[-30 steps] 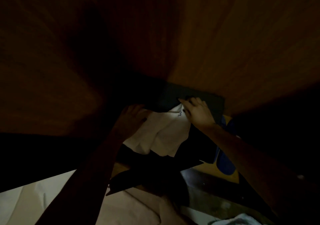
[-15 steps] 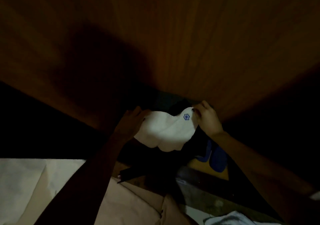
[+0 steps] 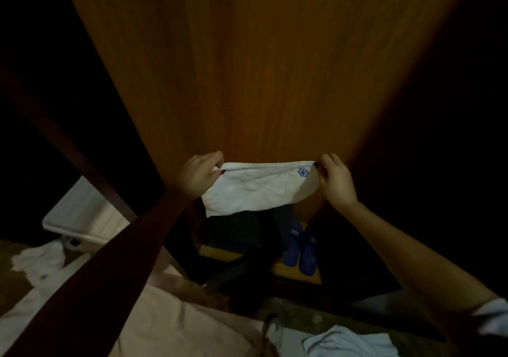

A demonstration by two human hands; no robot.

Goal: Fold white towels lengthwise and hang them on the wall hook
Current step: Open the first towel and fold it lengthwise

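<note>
A white towel (image 3: 255, 188) with a small blue emblem near its right corner is stretched out in front of a wooden wall panel (image 3: 264, 67). My left hand (image 3: 199, 175) pinches its upper left corner. My right hand (image 3: 336, 182) pinches the upper right corner. The towel's top edge is taut between both hands and the cloth hangs down below it. No wall hook shows in this dim view.
More white towels lie at the lower right (image 3: 351, 341) and at the left (image 3: 38, 260). A white tub (image 3: 79, 219) stands at the left. A pair of blue shoes (image 3: 301, 249) sits on a low shelf below the towel. A dark post (image 3: 63, 142) slants across the left.
Both hands have moved apart and pulled the bunched towel out flat and taut. The view has shifted so the towel sits higher against the wood panel.
</note>
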